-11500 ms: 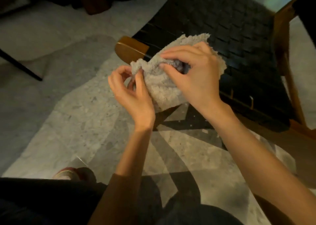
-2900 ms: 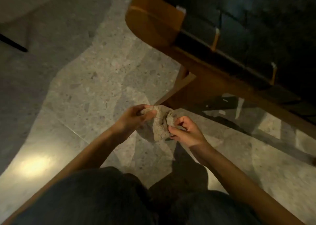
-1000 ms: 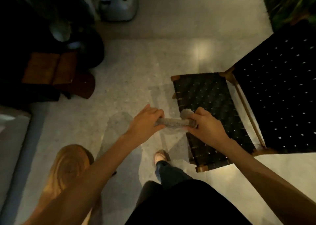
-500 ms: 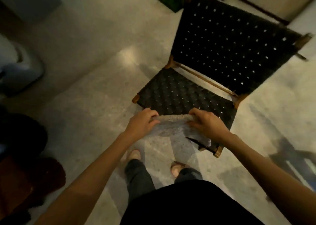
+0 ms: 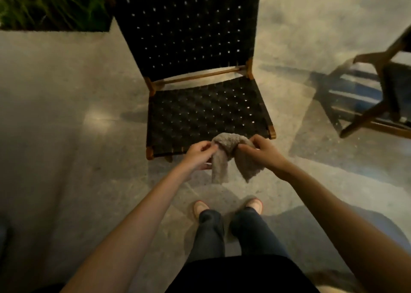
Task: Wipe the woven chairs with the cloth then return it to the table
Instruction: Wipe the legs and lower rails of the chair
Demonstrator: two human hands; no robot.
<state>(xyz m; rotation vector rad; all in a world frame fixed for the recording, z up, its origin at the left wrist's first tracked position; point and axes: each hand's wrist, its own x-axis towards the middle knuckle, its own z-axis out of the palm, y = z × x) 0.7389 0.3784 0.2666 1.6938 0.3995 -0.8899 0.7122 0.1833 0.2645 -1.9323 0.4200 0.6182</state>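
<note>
The left hand (image 5: 198, 153) pinches one side of the cloth (image 5: 225, 144) between the thumb and the curled fingers. The right hand (image 5: 259, 151) has its fingers closed round the other side. Between the two hands the cloth rises in a small arch, and its two ends hang down loose, one under each hand. It is a grey, fluffy cloth, held in the air just in front of the front edge of the woven chair (image 5: 206, 114). Whether it touches that edge cannot be told from this view. The hold with both hands looks like a gathering of the cloth into a thicker pad (a bunched cloth is easier to press over an open weave than a flat one). So the step in hand is probably the preparing for a wipe of this seat, not the wiping itself.

The chair stands straight before the person, with its seat toward the feet and its back leaning away, so both parts seem within reach of the arms. The person's shoes (image 5: 201, 208) stand on the speckled stone floor (image 5: 66, 125) close to the seat. At the right, well apart, the wooden frame of a second chair (image 5: 382, 88) shows in part, and at the top left there is a green plant (image 5: 49, 3). The table where the cloth must go back is not in view.

No brand, label or writing can be read on the cloth, on the chairs or anywhere else.
</note>
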